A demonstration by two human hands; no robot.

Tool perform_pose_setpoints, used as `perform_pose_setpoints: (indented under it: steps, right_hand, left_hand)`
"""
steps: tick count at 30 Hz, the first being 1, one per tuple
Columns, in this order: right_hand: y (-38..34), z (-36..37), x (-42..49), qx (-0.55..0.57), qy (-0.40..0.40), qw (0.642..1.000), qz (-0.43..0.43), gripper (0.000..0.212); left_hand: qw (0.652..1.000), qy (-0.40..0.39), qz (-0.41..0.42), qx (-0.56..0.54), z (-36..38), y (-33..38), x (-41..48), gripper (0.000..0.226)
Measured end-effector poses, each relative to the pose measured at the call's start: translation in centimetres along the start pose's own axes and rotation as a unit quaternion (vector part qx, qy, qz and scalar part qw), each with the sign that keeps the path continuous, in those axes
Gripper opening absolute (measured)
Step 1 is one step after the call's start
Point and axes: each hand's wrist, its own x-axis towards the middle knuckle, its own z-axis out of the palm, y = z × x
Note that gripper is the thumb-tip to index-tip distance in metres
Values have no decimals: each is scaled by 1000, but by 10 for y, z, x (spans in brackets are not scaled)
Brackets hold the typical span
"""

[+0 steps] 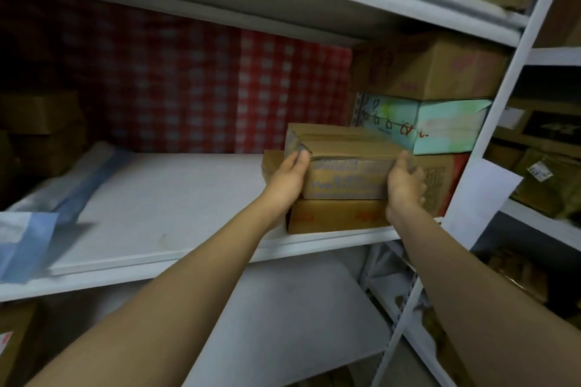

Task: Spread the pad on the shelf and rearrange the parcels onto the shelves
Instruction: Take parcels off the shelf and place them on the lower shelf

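Both my hands, left hand [290, 177] and right hand [405, 185], fingers clamped on the ends of a taped cardboard parcel [344, 163], seat it squarely atop a flatter carton [334, 216] at the shelf [176, 264] right end, keeping the white pad [163, 198] free.

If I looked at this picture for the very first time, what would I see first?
Probably the two bare arms reaching in, with the left hand and right hand gripping the ends of a brown cardboard parcel that sits on another box at the right end of the white shelf. Next, the red checked cloth behind the shelf and the mint-green box stacked just behind the parcel.
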Motion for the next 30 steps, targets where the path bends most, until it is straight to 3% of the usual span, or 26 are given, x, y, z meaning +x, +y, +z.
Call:
perform_pose_setpoints:
  steps: [3,7,10,13,18,23,26,28,30]
  right_hand:
    - [1,4,-20,26,19,999,-21,72]
    - [11,7,-61,151,36,987,-47,60]
    - [24,3,-95,219,-22,975,-45,51]
    - [41,-4,-129,244,-86,966,-18,29]
    - [75,-7,-181,214,-170,960,66,21]
    - [117,2,-208,115,-186,970,102,26]
    - [154,9,-217,69,-220,958,172,55]
    - [185,14,-225,47,-237,946,214,58]
    - [207,16,-235,18,-246,940,238,45]
  left_hand:
    - [998,25,7,-53,-12,3,-5,43]
    - [988,135,9,-78,-36,-6,-28,51]
    - [975,199,0,-96,-57,-15,-59,63]
    - [965,243,-16,-95,-80,-27,-98,64]
    - [957,274,-53,-73,-102,-64,-162,32]
    - [943,292,-114,-108,-122,-112,-208,62]
    - [948,263,-158,-87,-129,-139,-229,84]
    - [943,256,-187,-98,-135,-161,-241,76]
    - [938,252,-215,-100,-139,-179,-253,60]
